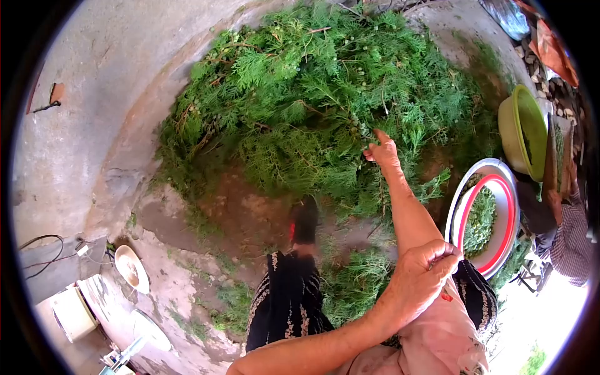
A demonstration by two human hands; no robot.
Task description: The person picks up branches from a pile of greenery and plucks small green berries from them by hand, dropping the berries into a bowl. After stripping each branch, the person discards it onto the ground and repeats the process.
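Note:
A big heap of green cypress-like branches (300, 100), with small pale round cones among the foliage, lies in front of me. My right hand (382, 152) reaches to the near right side of the heap. Its index finger is stretched out and the other fingers are partly bent, close to a cone-bearing sprig (357, 130). My left hand (425, 275) crosses over my right arm, thumb and fingers pressed together; what they hold, if anything, is hidden. To the right stands a white basin with a red ring (516, 215), holding small green pieces (480, 219).
A yellow-green tub (505, 119) tilts beyond the basin. At the right edge sits another person in a checked sleeve (572, 240). Loose greenery (356, 284) lies by my legs. A concrete wall (81, 137) rises left, above a pale bowl (128, 265).

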